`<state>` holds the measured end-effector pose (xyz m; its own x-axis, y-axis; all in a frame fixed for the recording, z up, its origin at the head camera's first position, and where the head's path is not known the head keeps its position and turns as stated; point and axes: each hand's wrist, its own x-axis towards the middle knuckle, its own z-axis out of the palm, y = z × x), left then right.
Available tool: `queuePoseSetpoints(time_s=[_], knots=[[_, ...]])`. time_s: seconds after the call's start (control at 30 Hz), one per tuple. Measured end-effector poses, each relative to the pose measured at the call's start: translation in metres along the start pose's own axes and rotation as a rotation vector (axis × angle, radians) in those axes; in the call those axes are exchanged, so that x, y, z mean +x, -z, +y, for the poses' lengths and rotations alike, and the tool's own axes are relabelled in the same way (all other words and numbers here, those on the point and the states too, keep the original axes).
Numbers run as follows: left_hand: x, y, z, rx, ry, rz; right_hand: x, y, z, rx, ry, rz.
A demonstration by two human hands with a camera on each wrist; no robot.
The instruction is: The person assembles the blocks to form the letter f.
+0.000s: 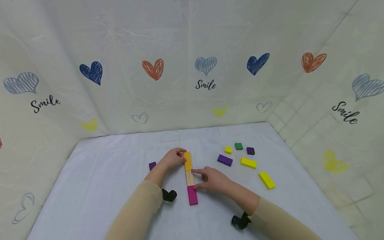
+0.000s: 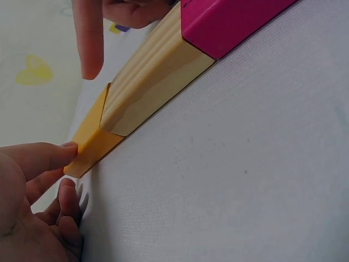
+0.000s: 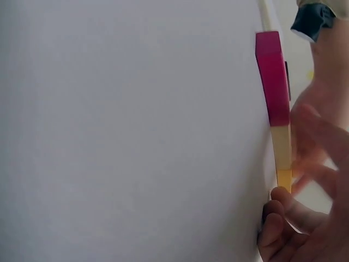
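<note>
Block row (image 1: 190, 178) runs orange, striped pale wood, glossy magenta.

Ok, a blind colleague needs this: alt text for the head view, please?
A left hand holds an orange block at the far end of a row, then bare wood and a pink block, the right hand alongside; purple, yellow and green blocks lie apart.

From my remote post I see a white worktop (image 1: 105, 200), an orange block (image 1: 187, 161), a pale wood-grained block (image 1: 190, 178) and a magenta block (image 1: 192, 195). Toward the far right corner: a green block (image 1: 238, 146), yellow blocks (image 1: 248, 163), purple blocks (image 1: 225, 160). Beyond the far edge, off-white cloth (image 1: 120, 33) carries blue, rust and yellow hearts (image 1: 153, 69).
</note>
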<state>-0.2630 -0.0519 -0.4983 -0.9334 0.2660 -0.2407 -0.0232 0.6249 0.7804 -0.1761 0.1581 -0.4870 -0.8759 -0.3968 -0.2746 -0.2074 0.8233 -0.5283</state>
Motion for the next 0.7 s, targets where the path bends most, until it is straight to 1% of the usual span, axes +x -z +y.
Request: queuePoseSetpoints(time_s=[0.1,0.3,0.5,0.7], knots=[[0.0,0.0,0.0,-0.001,-0.003,-0.004,0.006,0.002,0.001,0.002,-0.013,0.005],[0.0,0.001,-0.001,0.013,-0.005,-0.004,0.017,0.0,0.004,-0.015,-0.017,-0.015],[-0.002,0.002,0.001,0.015,-0.01,-0.01,0.018,0.0,0.001,-0.041,-0.043,-0.027],[-0.002,0.002,0.001,0.005,-0.009,-0.01,0.017,0.001,-0.004,-0.059,-0.05,-0.02]])
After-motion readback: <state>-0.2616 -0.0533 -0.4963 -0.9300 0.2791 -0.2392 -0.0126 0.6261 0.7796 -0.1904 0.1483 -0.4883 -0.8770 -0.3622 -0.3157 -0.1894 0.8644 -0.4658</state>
